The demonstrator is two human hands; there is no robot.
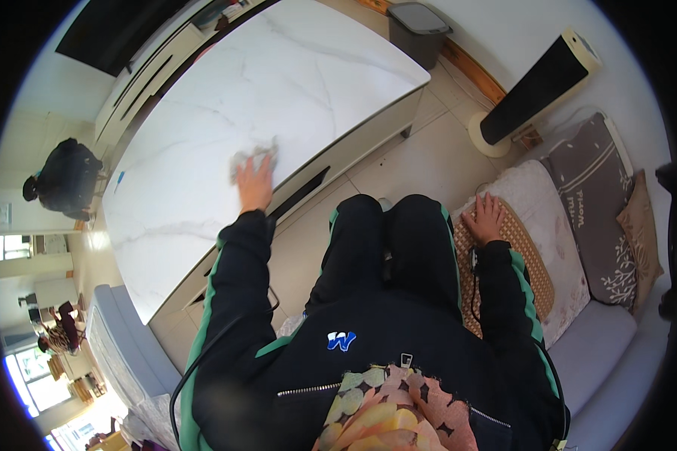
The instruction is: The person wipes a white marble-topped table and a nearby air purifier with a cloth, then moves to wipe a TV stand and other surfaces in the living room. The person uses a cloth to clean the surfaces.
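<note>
My left hand (255, 183) is spread over a crumpled greyish cloth (238, 163), pressing it against the white marble-patterned top of a coffee table (293, 84). Part of the cloth shows past my fingertips, and it looks blurred. On the sofa to my right, my right hand (486, 219) rests palm down with its fingers apart, holding nothing. Beneath it lies a woven tan seat mat (522, 253) over a pale quilted cover (561, 270).
A small blue object (120, 178) lies near the table's far-left edge. Beyond the table's right end stand a grey bin (420, 34) and a tower heater or fan (533, 90). Cushions (589, 208) lean on the sofa. Two people (67, 177) sit farther left.
</note>
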